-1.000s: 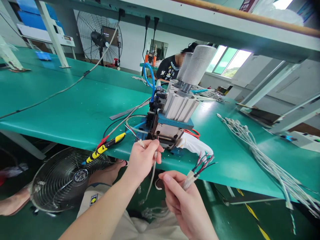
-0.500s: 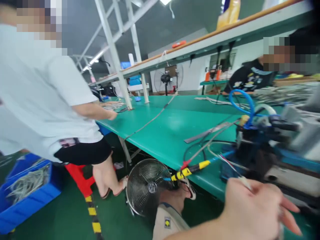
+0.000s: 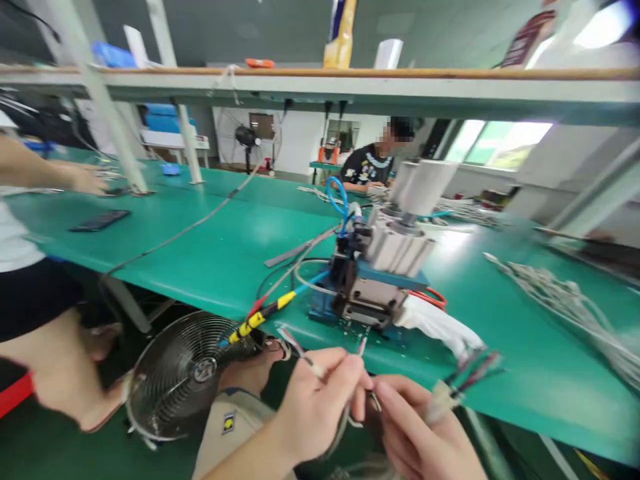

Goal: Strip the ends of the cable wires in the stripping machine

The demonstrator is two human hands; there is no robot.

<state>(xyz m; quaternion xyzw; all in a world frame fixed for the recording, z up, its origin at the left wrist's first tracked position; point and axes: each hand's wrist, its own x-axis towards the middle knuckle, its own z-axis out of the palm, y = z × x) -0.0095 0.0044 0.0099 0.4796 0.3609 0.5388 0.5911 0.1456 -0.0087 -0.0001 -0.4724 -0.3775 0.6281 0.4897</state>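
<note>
The person's two bare hands are at the bottom centre of the view, close together and just in front of the edge of a green table (image 3: 200,227). The left hand (image 3: 320,407) pinches a thin pale cable (image 3: 300,351) between thumb and fingers, and the cable's end sticks up with short wire tips showing. The right hand (image 3: 417,433) curls its fingers around a white plug (image 3: 443,402), from which short red, green and dark wires (image 3: 474,370) fan out. The view is blurred here, so the exact grip of the right hand is hard to make out.

Just beyond the hands, a metal wire-stripping machine (image 3: 385,267) stands on the table on a blue base, with a silver cylinder on top and a loop of blue tubing (image 3: 339,197). A yellow-and-black striped handle (image 3: 255,321) lies at the table's edge in front of it, and a white cloth (image 3: 440,327) lies to its right. Further right, a long bundle of pale cables (image 3: 565,303) rests on the table.

Below the table edge sits a round metal fan (image 3: 195,371). On the left, another person's hand (image 3: 83,179) rests near a black phone (image 3: 100,220), and a co-worker in a black T-shirt (image 3: 367,165) sits across the room.
</note>
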